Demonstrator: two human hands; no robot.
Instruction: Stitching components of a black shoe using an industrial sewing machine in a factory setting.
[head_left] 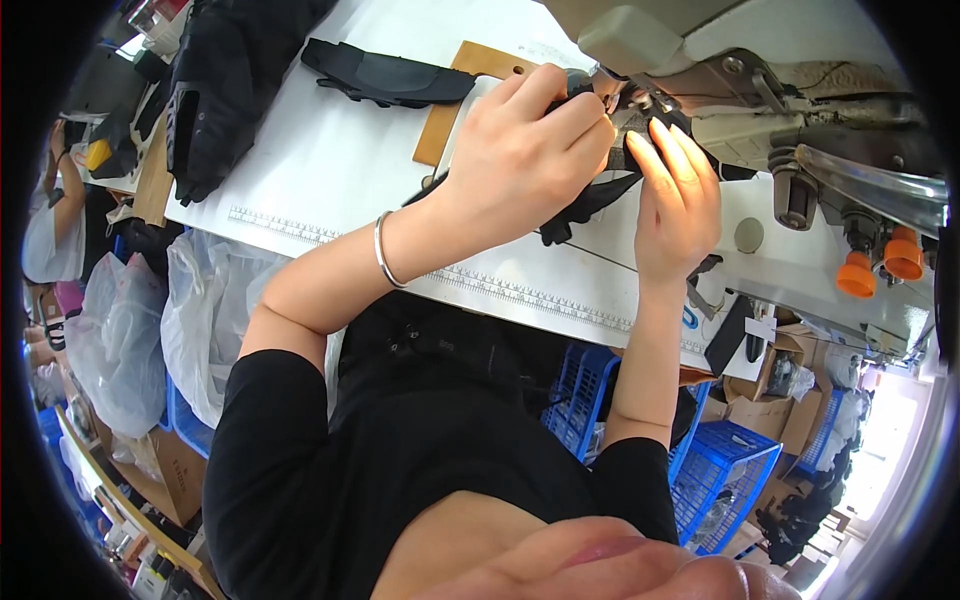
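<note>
My left hand (pixel 530 150) is closed, its fingers curled and pinched on a piece of black fabric (pixel 598 200) beside the sewing machine's needle area. Parts of that fabric are hidden under the fingers, and a loose end hangs toward me. On the right side of the needle, my right hand (pixel 682 205) has its fingers stretched out, the tips resting on the black fabric under the machine's lamp light. The sewing machine (pixel 720 75) reaches in from the upper right. The exact stitching point is mostly hidden by my hands.
A black padded strap (pixel 390 76) lies on the white table (pixel 330 150) by a brown board (pixel 436 135). Black bags (pixel 235 85) sit farther left. A ruler strip (pixel 500 290) follows the near edge. Orange knobs (pixel 856 274) hang at right; blue crates (pixel 725 470) stand below.
</note>
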